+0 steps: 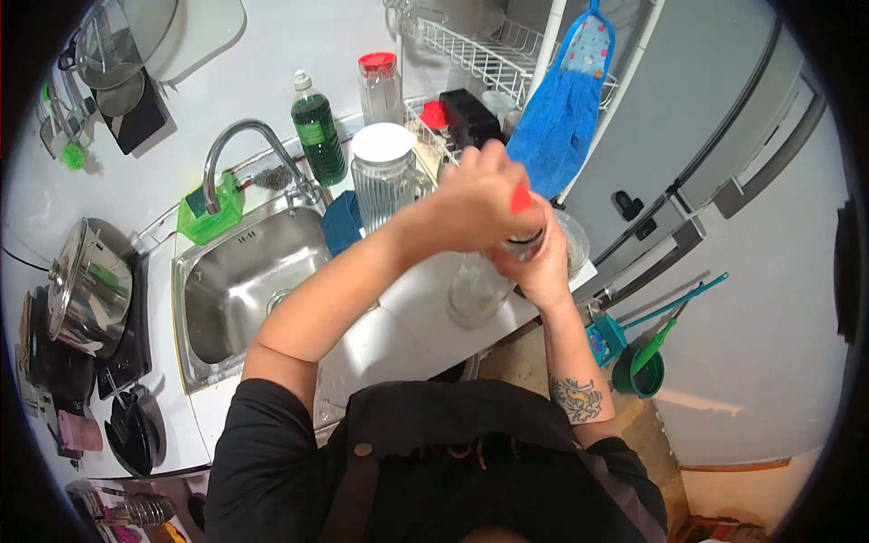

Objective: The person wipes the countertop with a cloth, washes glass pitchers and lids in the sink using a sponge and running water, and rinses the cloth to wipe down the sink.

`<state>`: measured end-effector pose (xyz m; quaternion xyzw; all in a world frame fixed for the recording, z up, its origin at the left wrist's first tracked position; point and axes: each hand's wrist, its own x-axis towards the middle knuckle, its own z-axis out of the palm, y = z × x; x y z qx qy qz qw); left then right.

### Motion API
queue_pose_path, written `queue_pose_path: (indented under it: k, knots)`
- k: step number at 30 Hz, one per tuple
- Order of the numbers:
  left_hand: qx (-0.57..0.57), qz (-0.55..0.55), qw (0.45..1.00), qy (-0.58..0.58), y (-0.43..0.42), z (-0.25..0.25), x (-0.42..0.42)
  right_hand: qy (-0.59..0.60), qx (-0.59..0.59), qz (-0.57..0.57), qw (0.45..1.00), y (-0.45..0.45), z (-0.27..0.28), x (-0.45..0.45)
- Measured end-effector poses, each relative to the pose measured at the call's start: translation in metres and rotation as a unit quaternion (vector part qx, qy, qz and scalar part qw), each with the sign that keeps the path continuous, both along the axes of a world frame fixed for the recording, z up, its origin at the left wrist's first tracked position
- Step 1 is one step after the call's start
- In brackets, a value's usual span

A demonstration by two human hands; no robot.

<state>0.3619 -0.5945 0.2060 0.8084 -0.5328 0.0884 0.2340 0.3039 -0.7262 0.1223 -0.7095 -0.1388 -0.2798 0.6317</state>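
An apron (462,416) lies nearest; left hand (489,195) clasps a red lid (520,199), right hand (545,267) a jar (477,294); pitcher (382,185) left, white surface (407,339), refrigerator (692,81) right.

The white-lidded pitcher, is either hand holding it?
No, the pitcher stands on the counter, while the left hand and right hand are both at the top of another glass jar.

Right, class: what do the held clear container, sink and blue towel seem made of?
Clear container: smooth glass or hard plastic; it is see-through.
Sink: satiny metal, likely stainless steel; grey with soft highlights.
Blue towel: matte fabric, possibly terry; it hangs in soft folds.
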Motion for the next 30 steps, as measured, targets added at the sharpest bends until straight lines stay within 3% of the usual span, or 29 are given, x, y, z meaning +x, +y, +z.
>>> queue_pose_path:
  k: [2,3,5,10,12,15,20,22,23,25,27,30]
  knots:
    - [0.039,0.012,0.997,-0.063,-0.007,-0.006,0.000,0.077,-0.110,-0.014,0.991,-0.005,0.005,-0.003]
    - [0.052,0.016,0.995,-0.087,-0.011,-0.008,0.000,0.043,-0.072,-0.036,0.996,-0.003,-0.002,-0.002]
    - [0.055,0.007,0.996,0.075,-0.017,-0.008,0.000,0.051,-0.069,-0.044,0.995,0.000,-0.005,-0.002]
    - [0.091,-0.055,0.994,-0.029,-0.011,-0.017,0.002,0.012,0.037,-0.021,0.999,0.019,0.003,-0.005]
    - [0.017,-0.049,0.996,-0.076,-0.010,-0.021,0.000,0.009,0.018,-0.031,0.999,0.017,0.001,-0.006]
    - [0.103,-0.027,0.994,-0.026,-0.013,-0.009,-0.005,0.009,0.000,-0.053,0.999,0.010,-0.011,-0.003]
    - [0.118,-0.031,0.992,-0.024,-0.014,-0.011,-0.003,0.048,-0.002,-0.054,0.997,0.004,-0.013,-0.007]
    - [0.105,-0.030,0.994,-0.012,-0.014,-0.011,-0.003,0.108,-0.015,-0.002,0.994,0.000,0.000,-0.015]
    - [0.102,-0.030,0.994,-0.010,-0.010,-0.011,-0.001,0.140,-0.076,0.009,0.987,-0.003,0.014,-0.023]
    - [0.012,-0.036,0.999,-0.010,-0.001,-0.011,0.005,0.149,-0.014,0.003,0.989,-0.007,0.029,-0.037]
    - [-0.047,-0.049,0.997,0.026,0.019,0.003,0.016,0.056,-0.099,-0.063,0.992,-0.014,0.052,-0.050]
    - [-0.129,-0.005,0.991,0.041,0.063,0.014,0.050,-0.027,-0.123,-0.085,0.988,-0.001,0.101,-0.054]
